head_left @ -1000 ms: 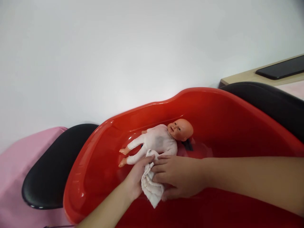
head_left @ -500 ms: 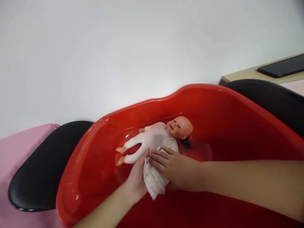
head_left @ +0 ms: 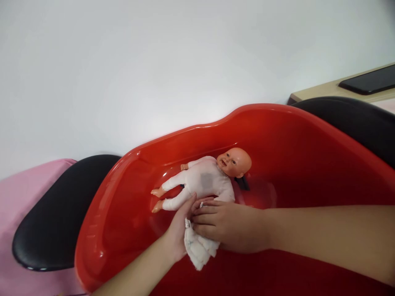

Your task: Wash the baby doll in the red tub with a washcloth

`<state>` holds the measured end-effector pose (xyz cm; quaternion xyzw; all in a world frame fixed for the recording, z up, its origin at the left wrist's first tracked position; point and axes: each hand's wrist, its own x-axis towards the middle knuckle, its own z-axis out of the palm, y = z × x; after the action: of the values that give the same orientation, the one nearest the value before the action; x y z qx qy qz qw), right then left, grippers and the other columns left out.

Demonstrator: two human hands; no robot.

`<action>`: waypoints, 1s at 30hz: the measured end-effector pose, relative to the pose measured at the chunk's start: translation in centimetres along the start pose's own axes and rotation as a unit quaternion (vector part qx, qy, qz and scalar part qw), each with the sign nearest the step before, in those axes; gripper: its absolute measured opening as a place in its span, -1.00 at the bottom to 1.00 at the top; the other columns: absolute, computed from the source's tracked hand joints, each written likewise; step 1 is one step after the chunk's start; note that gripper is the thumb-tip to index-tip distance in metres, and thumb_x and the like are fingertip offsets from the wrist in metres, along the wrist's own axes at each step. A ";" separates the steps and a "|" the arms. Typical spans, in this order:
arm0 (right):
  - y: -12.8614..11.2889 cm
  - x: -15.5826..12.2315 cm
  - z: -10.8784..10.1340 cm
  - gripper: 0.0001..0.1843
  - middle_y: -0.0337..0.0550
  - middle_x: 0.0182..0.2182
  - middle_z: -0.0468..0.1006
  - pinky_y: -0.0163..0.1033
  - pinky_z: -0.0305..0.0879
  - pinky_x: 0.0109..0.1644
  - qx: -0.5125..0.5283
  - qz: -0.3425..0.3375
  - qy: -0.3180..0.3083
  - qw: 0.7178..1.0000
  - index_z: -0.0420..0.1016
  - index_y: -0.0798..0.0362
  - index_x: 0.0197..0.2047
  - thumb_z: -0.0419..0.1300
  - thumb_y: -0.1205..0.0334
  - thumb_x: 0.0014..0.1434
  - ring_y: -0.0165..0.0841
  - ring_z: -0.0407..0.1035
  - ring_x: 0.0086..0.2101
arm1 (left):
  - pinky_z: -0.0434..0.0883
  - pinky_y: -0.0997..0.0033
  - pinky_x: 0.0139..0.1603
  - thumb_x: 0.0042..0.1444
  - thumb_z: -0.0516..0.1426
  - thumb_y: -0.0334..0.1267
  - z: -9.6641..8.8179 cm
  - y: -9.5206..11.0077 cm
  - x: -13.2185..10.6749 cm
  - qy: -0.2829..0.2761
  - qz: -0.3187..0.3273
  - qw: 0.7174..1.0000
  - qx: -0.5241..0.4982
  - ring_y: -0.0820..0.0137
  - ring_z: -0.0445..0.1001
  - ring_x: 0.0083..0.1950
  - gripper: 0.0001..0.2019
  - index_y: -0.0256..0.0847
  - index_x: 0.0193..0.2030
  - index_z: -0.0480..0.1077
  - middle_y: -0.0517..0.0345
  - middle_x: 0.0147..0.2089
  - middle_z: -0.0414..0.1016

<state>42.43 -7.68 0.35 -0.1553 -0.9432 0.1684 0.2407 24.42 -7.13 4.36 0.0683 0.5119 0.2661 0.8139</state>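
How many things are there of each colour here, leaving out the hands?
Red: 1, the tub
White: 2, the doll in its suit and the cloth held by the left hand and right hand
Black: 3, two seat pads and a phone
Pink: 1, a cover
Total: 7

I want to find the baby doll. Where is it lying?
In the head view the doll lies on its back in the middle of the red tub, head toward the right, just beyond the two hands holding the white cloth.
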 end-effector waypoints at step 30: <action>-0.4 0.3 -1.7 -0.68 -0.21 0.22 0.55 0.02 0.16 0.48 -0.083 -0.109 -0.081 0.987 0.53 0.03 0.08 0.02 0.37 0.41 -0.24 0.30 0.29 | 0.49 0.42 -0.13 0.43 0.10 0.01 -1.1 -0.5 0.6 0.027 0.044 0.993 0.104 0.31 0.59 -0.11 -0.54 -0.27 0.26 0.47 -0.01 0.02 0.58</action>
<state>42.93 -7.52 2.09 -0.0564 -0.9816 0.0740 0.1666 23.83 -7.47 3.13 0.1677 0.5548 0.2493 0.7758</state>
